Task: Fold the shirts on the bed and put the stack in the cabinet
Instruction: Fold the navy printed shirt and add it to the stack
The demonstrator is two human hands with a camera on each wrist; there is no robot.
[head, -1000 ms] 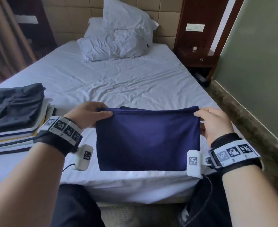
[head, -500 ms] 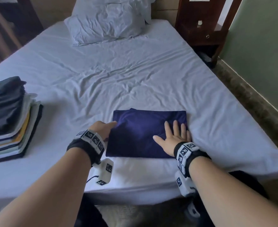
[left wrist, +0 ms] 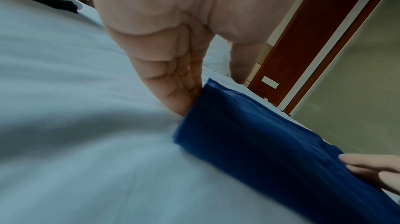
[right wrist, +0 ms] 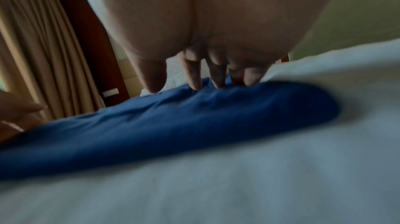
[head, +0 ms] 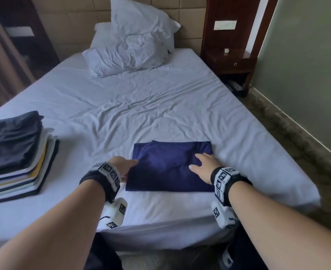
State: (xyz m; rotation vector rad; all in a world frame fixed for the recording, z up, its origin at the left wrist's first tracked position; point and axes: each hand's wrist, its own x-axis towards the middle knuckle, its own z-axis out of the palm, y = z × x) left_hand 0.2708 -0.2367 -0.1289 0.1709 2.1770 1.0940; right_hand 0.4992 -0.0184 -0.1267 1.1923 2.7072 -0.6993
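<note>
Navy shirt (head: 170, 166), folded, lies near the foot of the bed (head: 160, 106), left hand (head: 122, 167) sliding straight fingers under its edge and right hand (head: 204, 167) pressing flat on top, so I judge lifting it onto the stack (head: 18, 160) comes next.

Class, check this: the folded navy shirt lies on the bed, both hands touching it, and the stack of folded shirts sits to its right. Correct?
Not quite. The head view shows the stack of folded shirts left of the navy shirt, not right. The bed, left hand and right hand are as stated.
</note>
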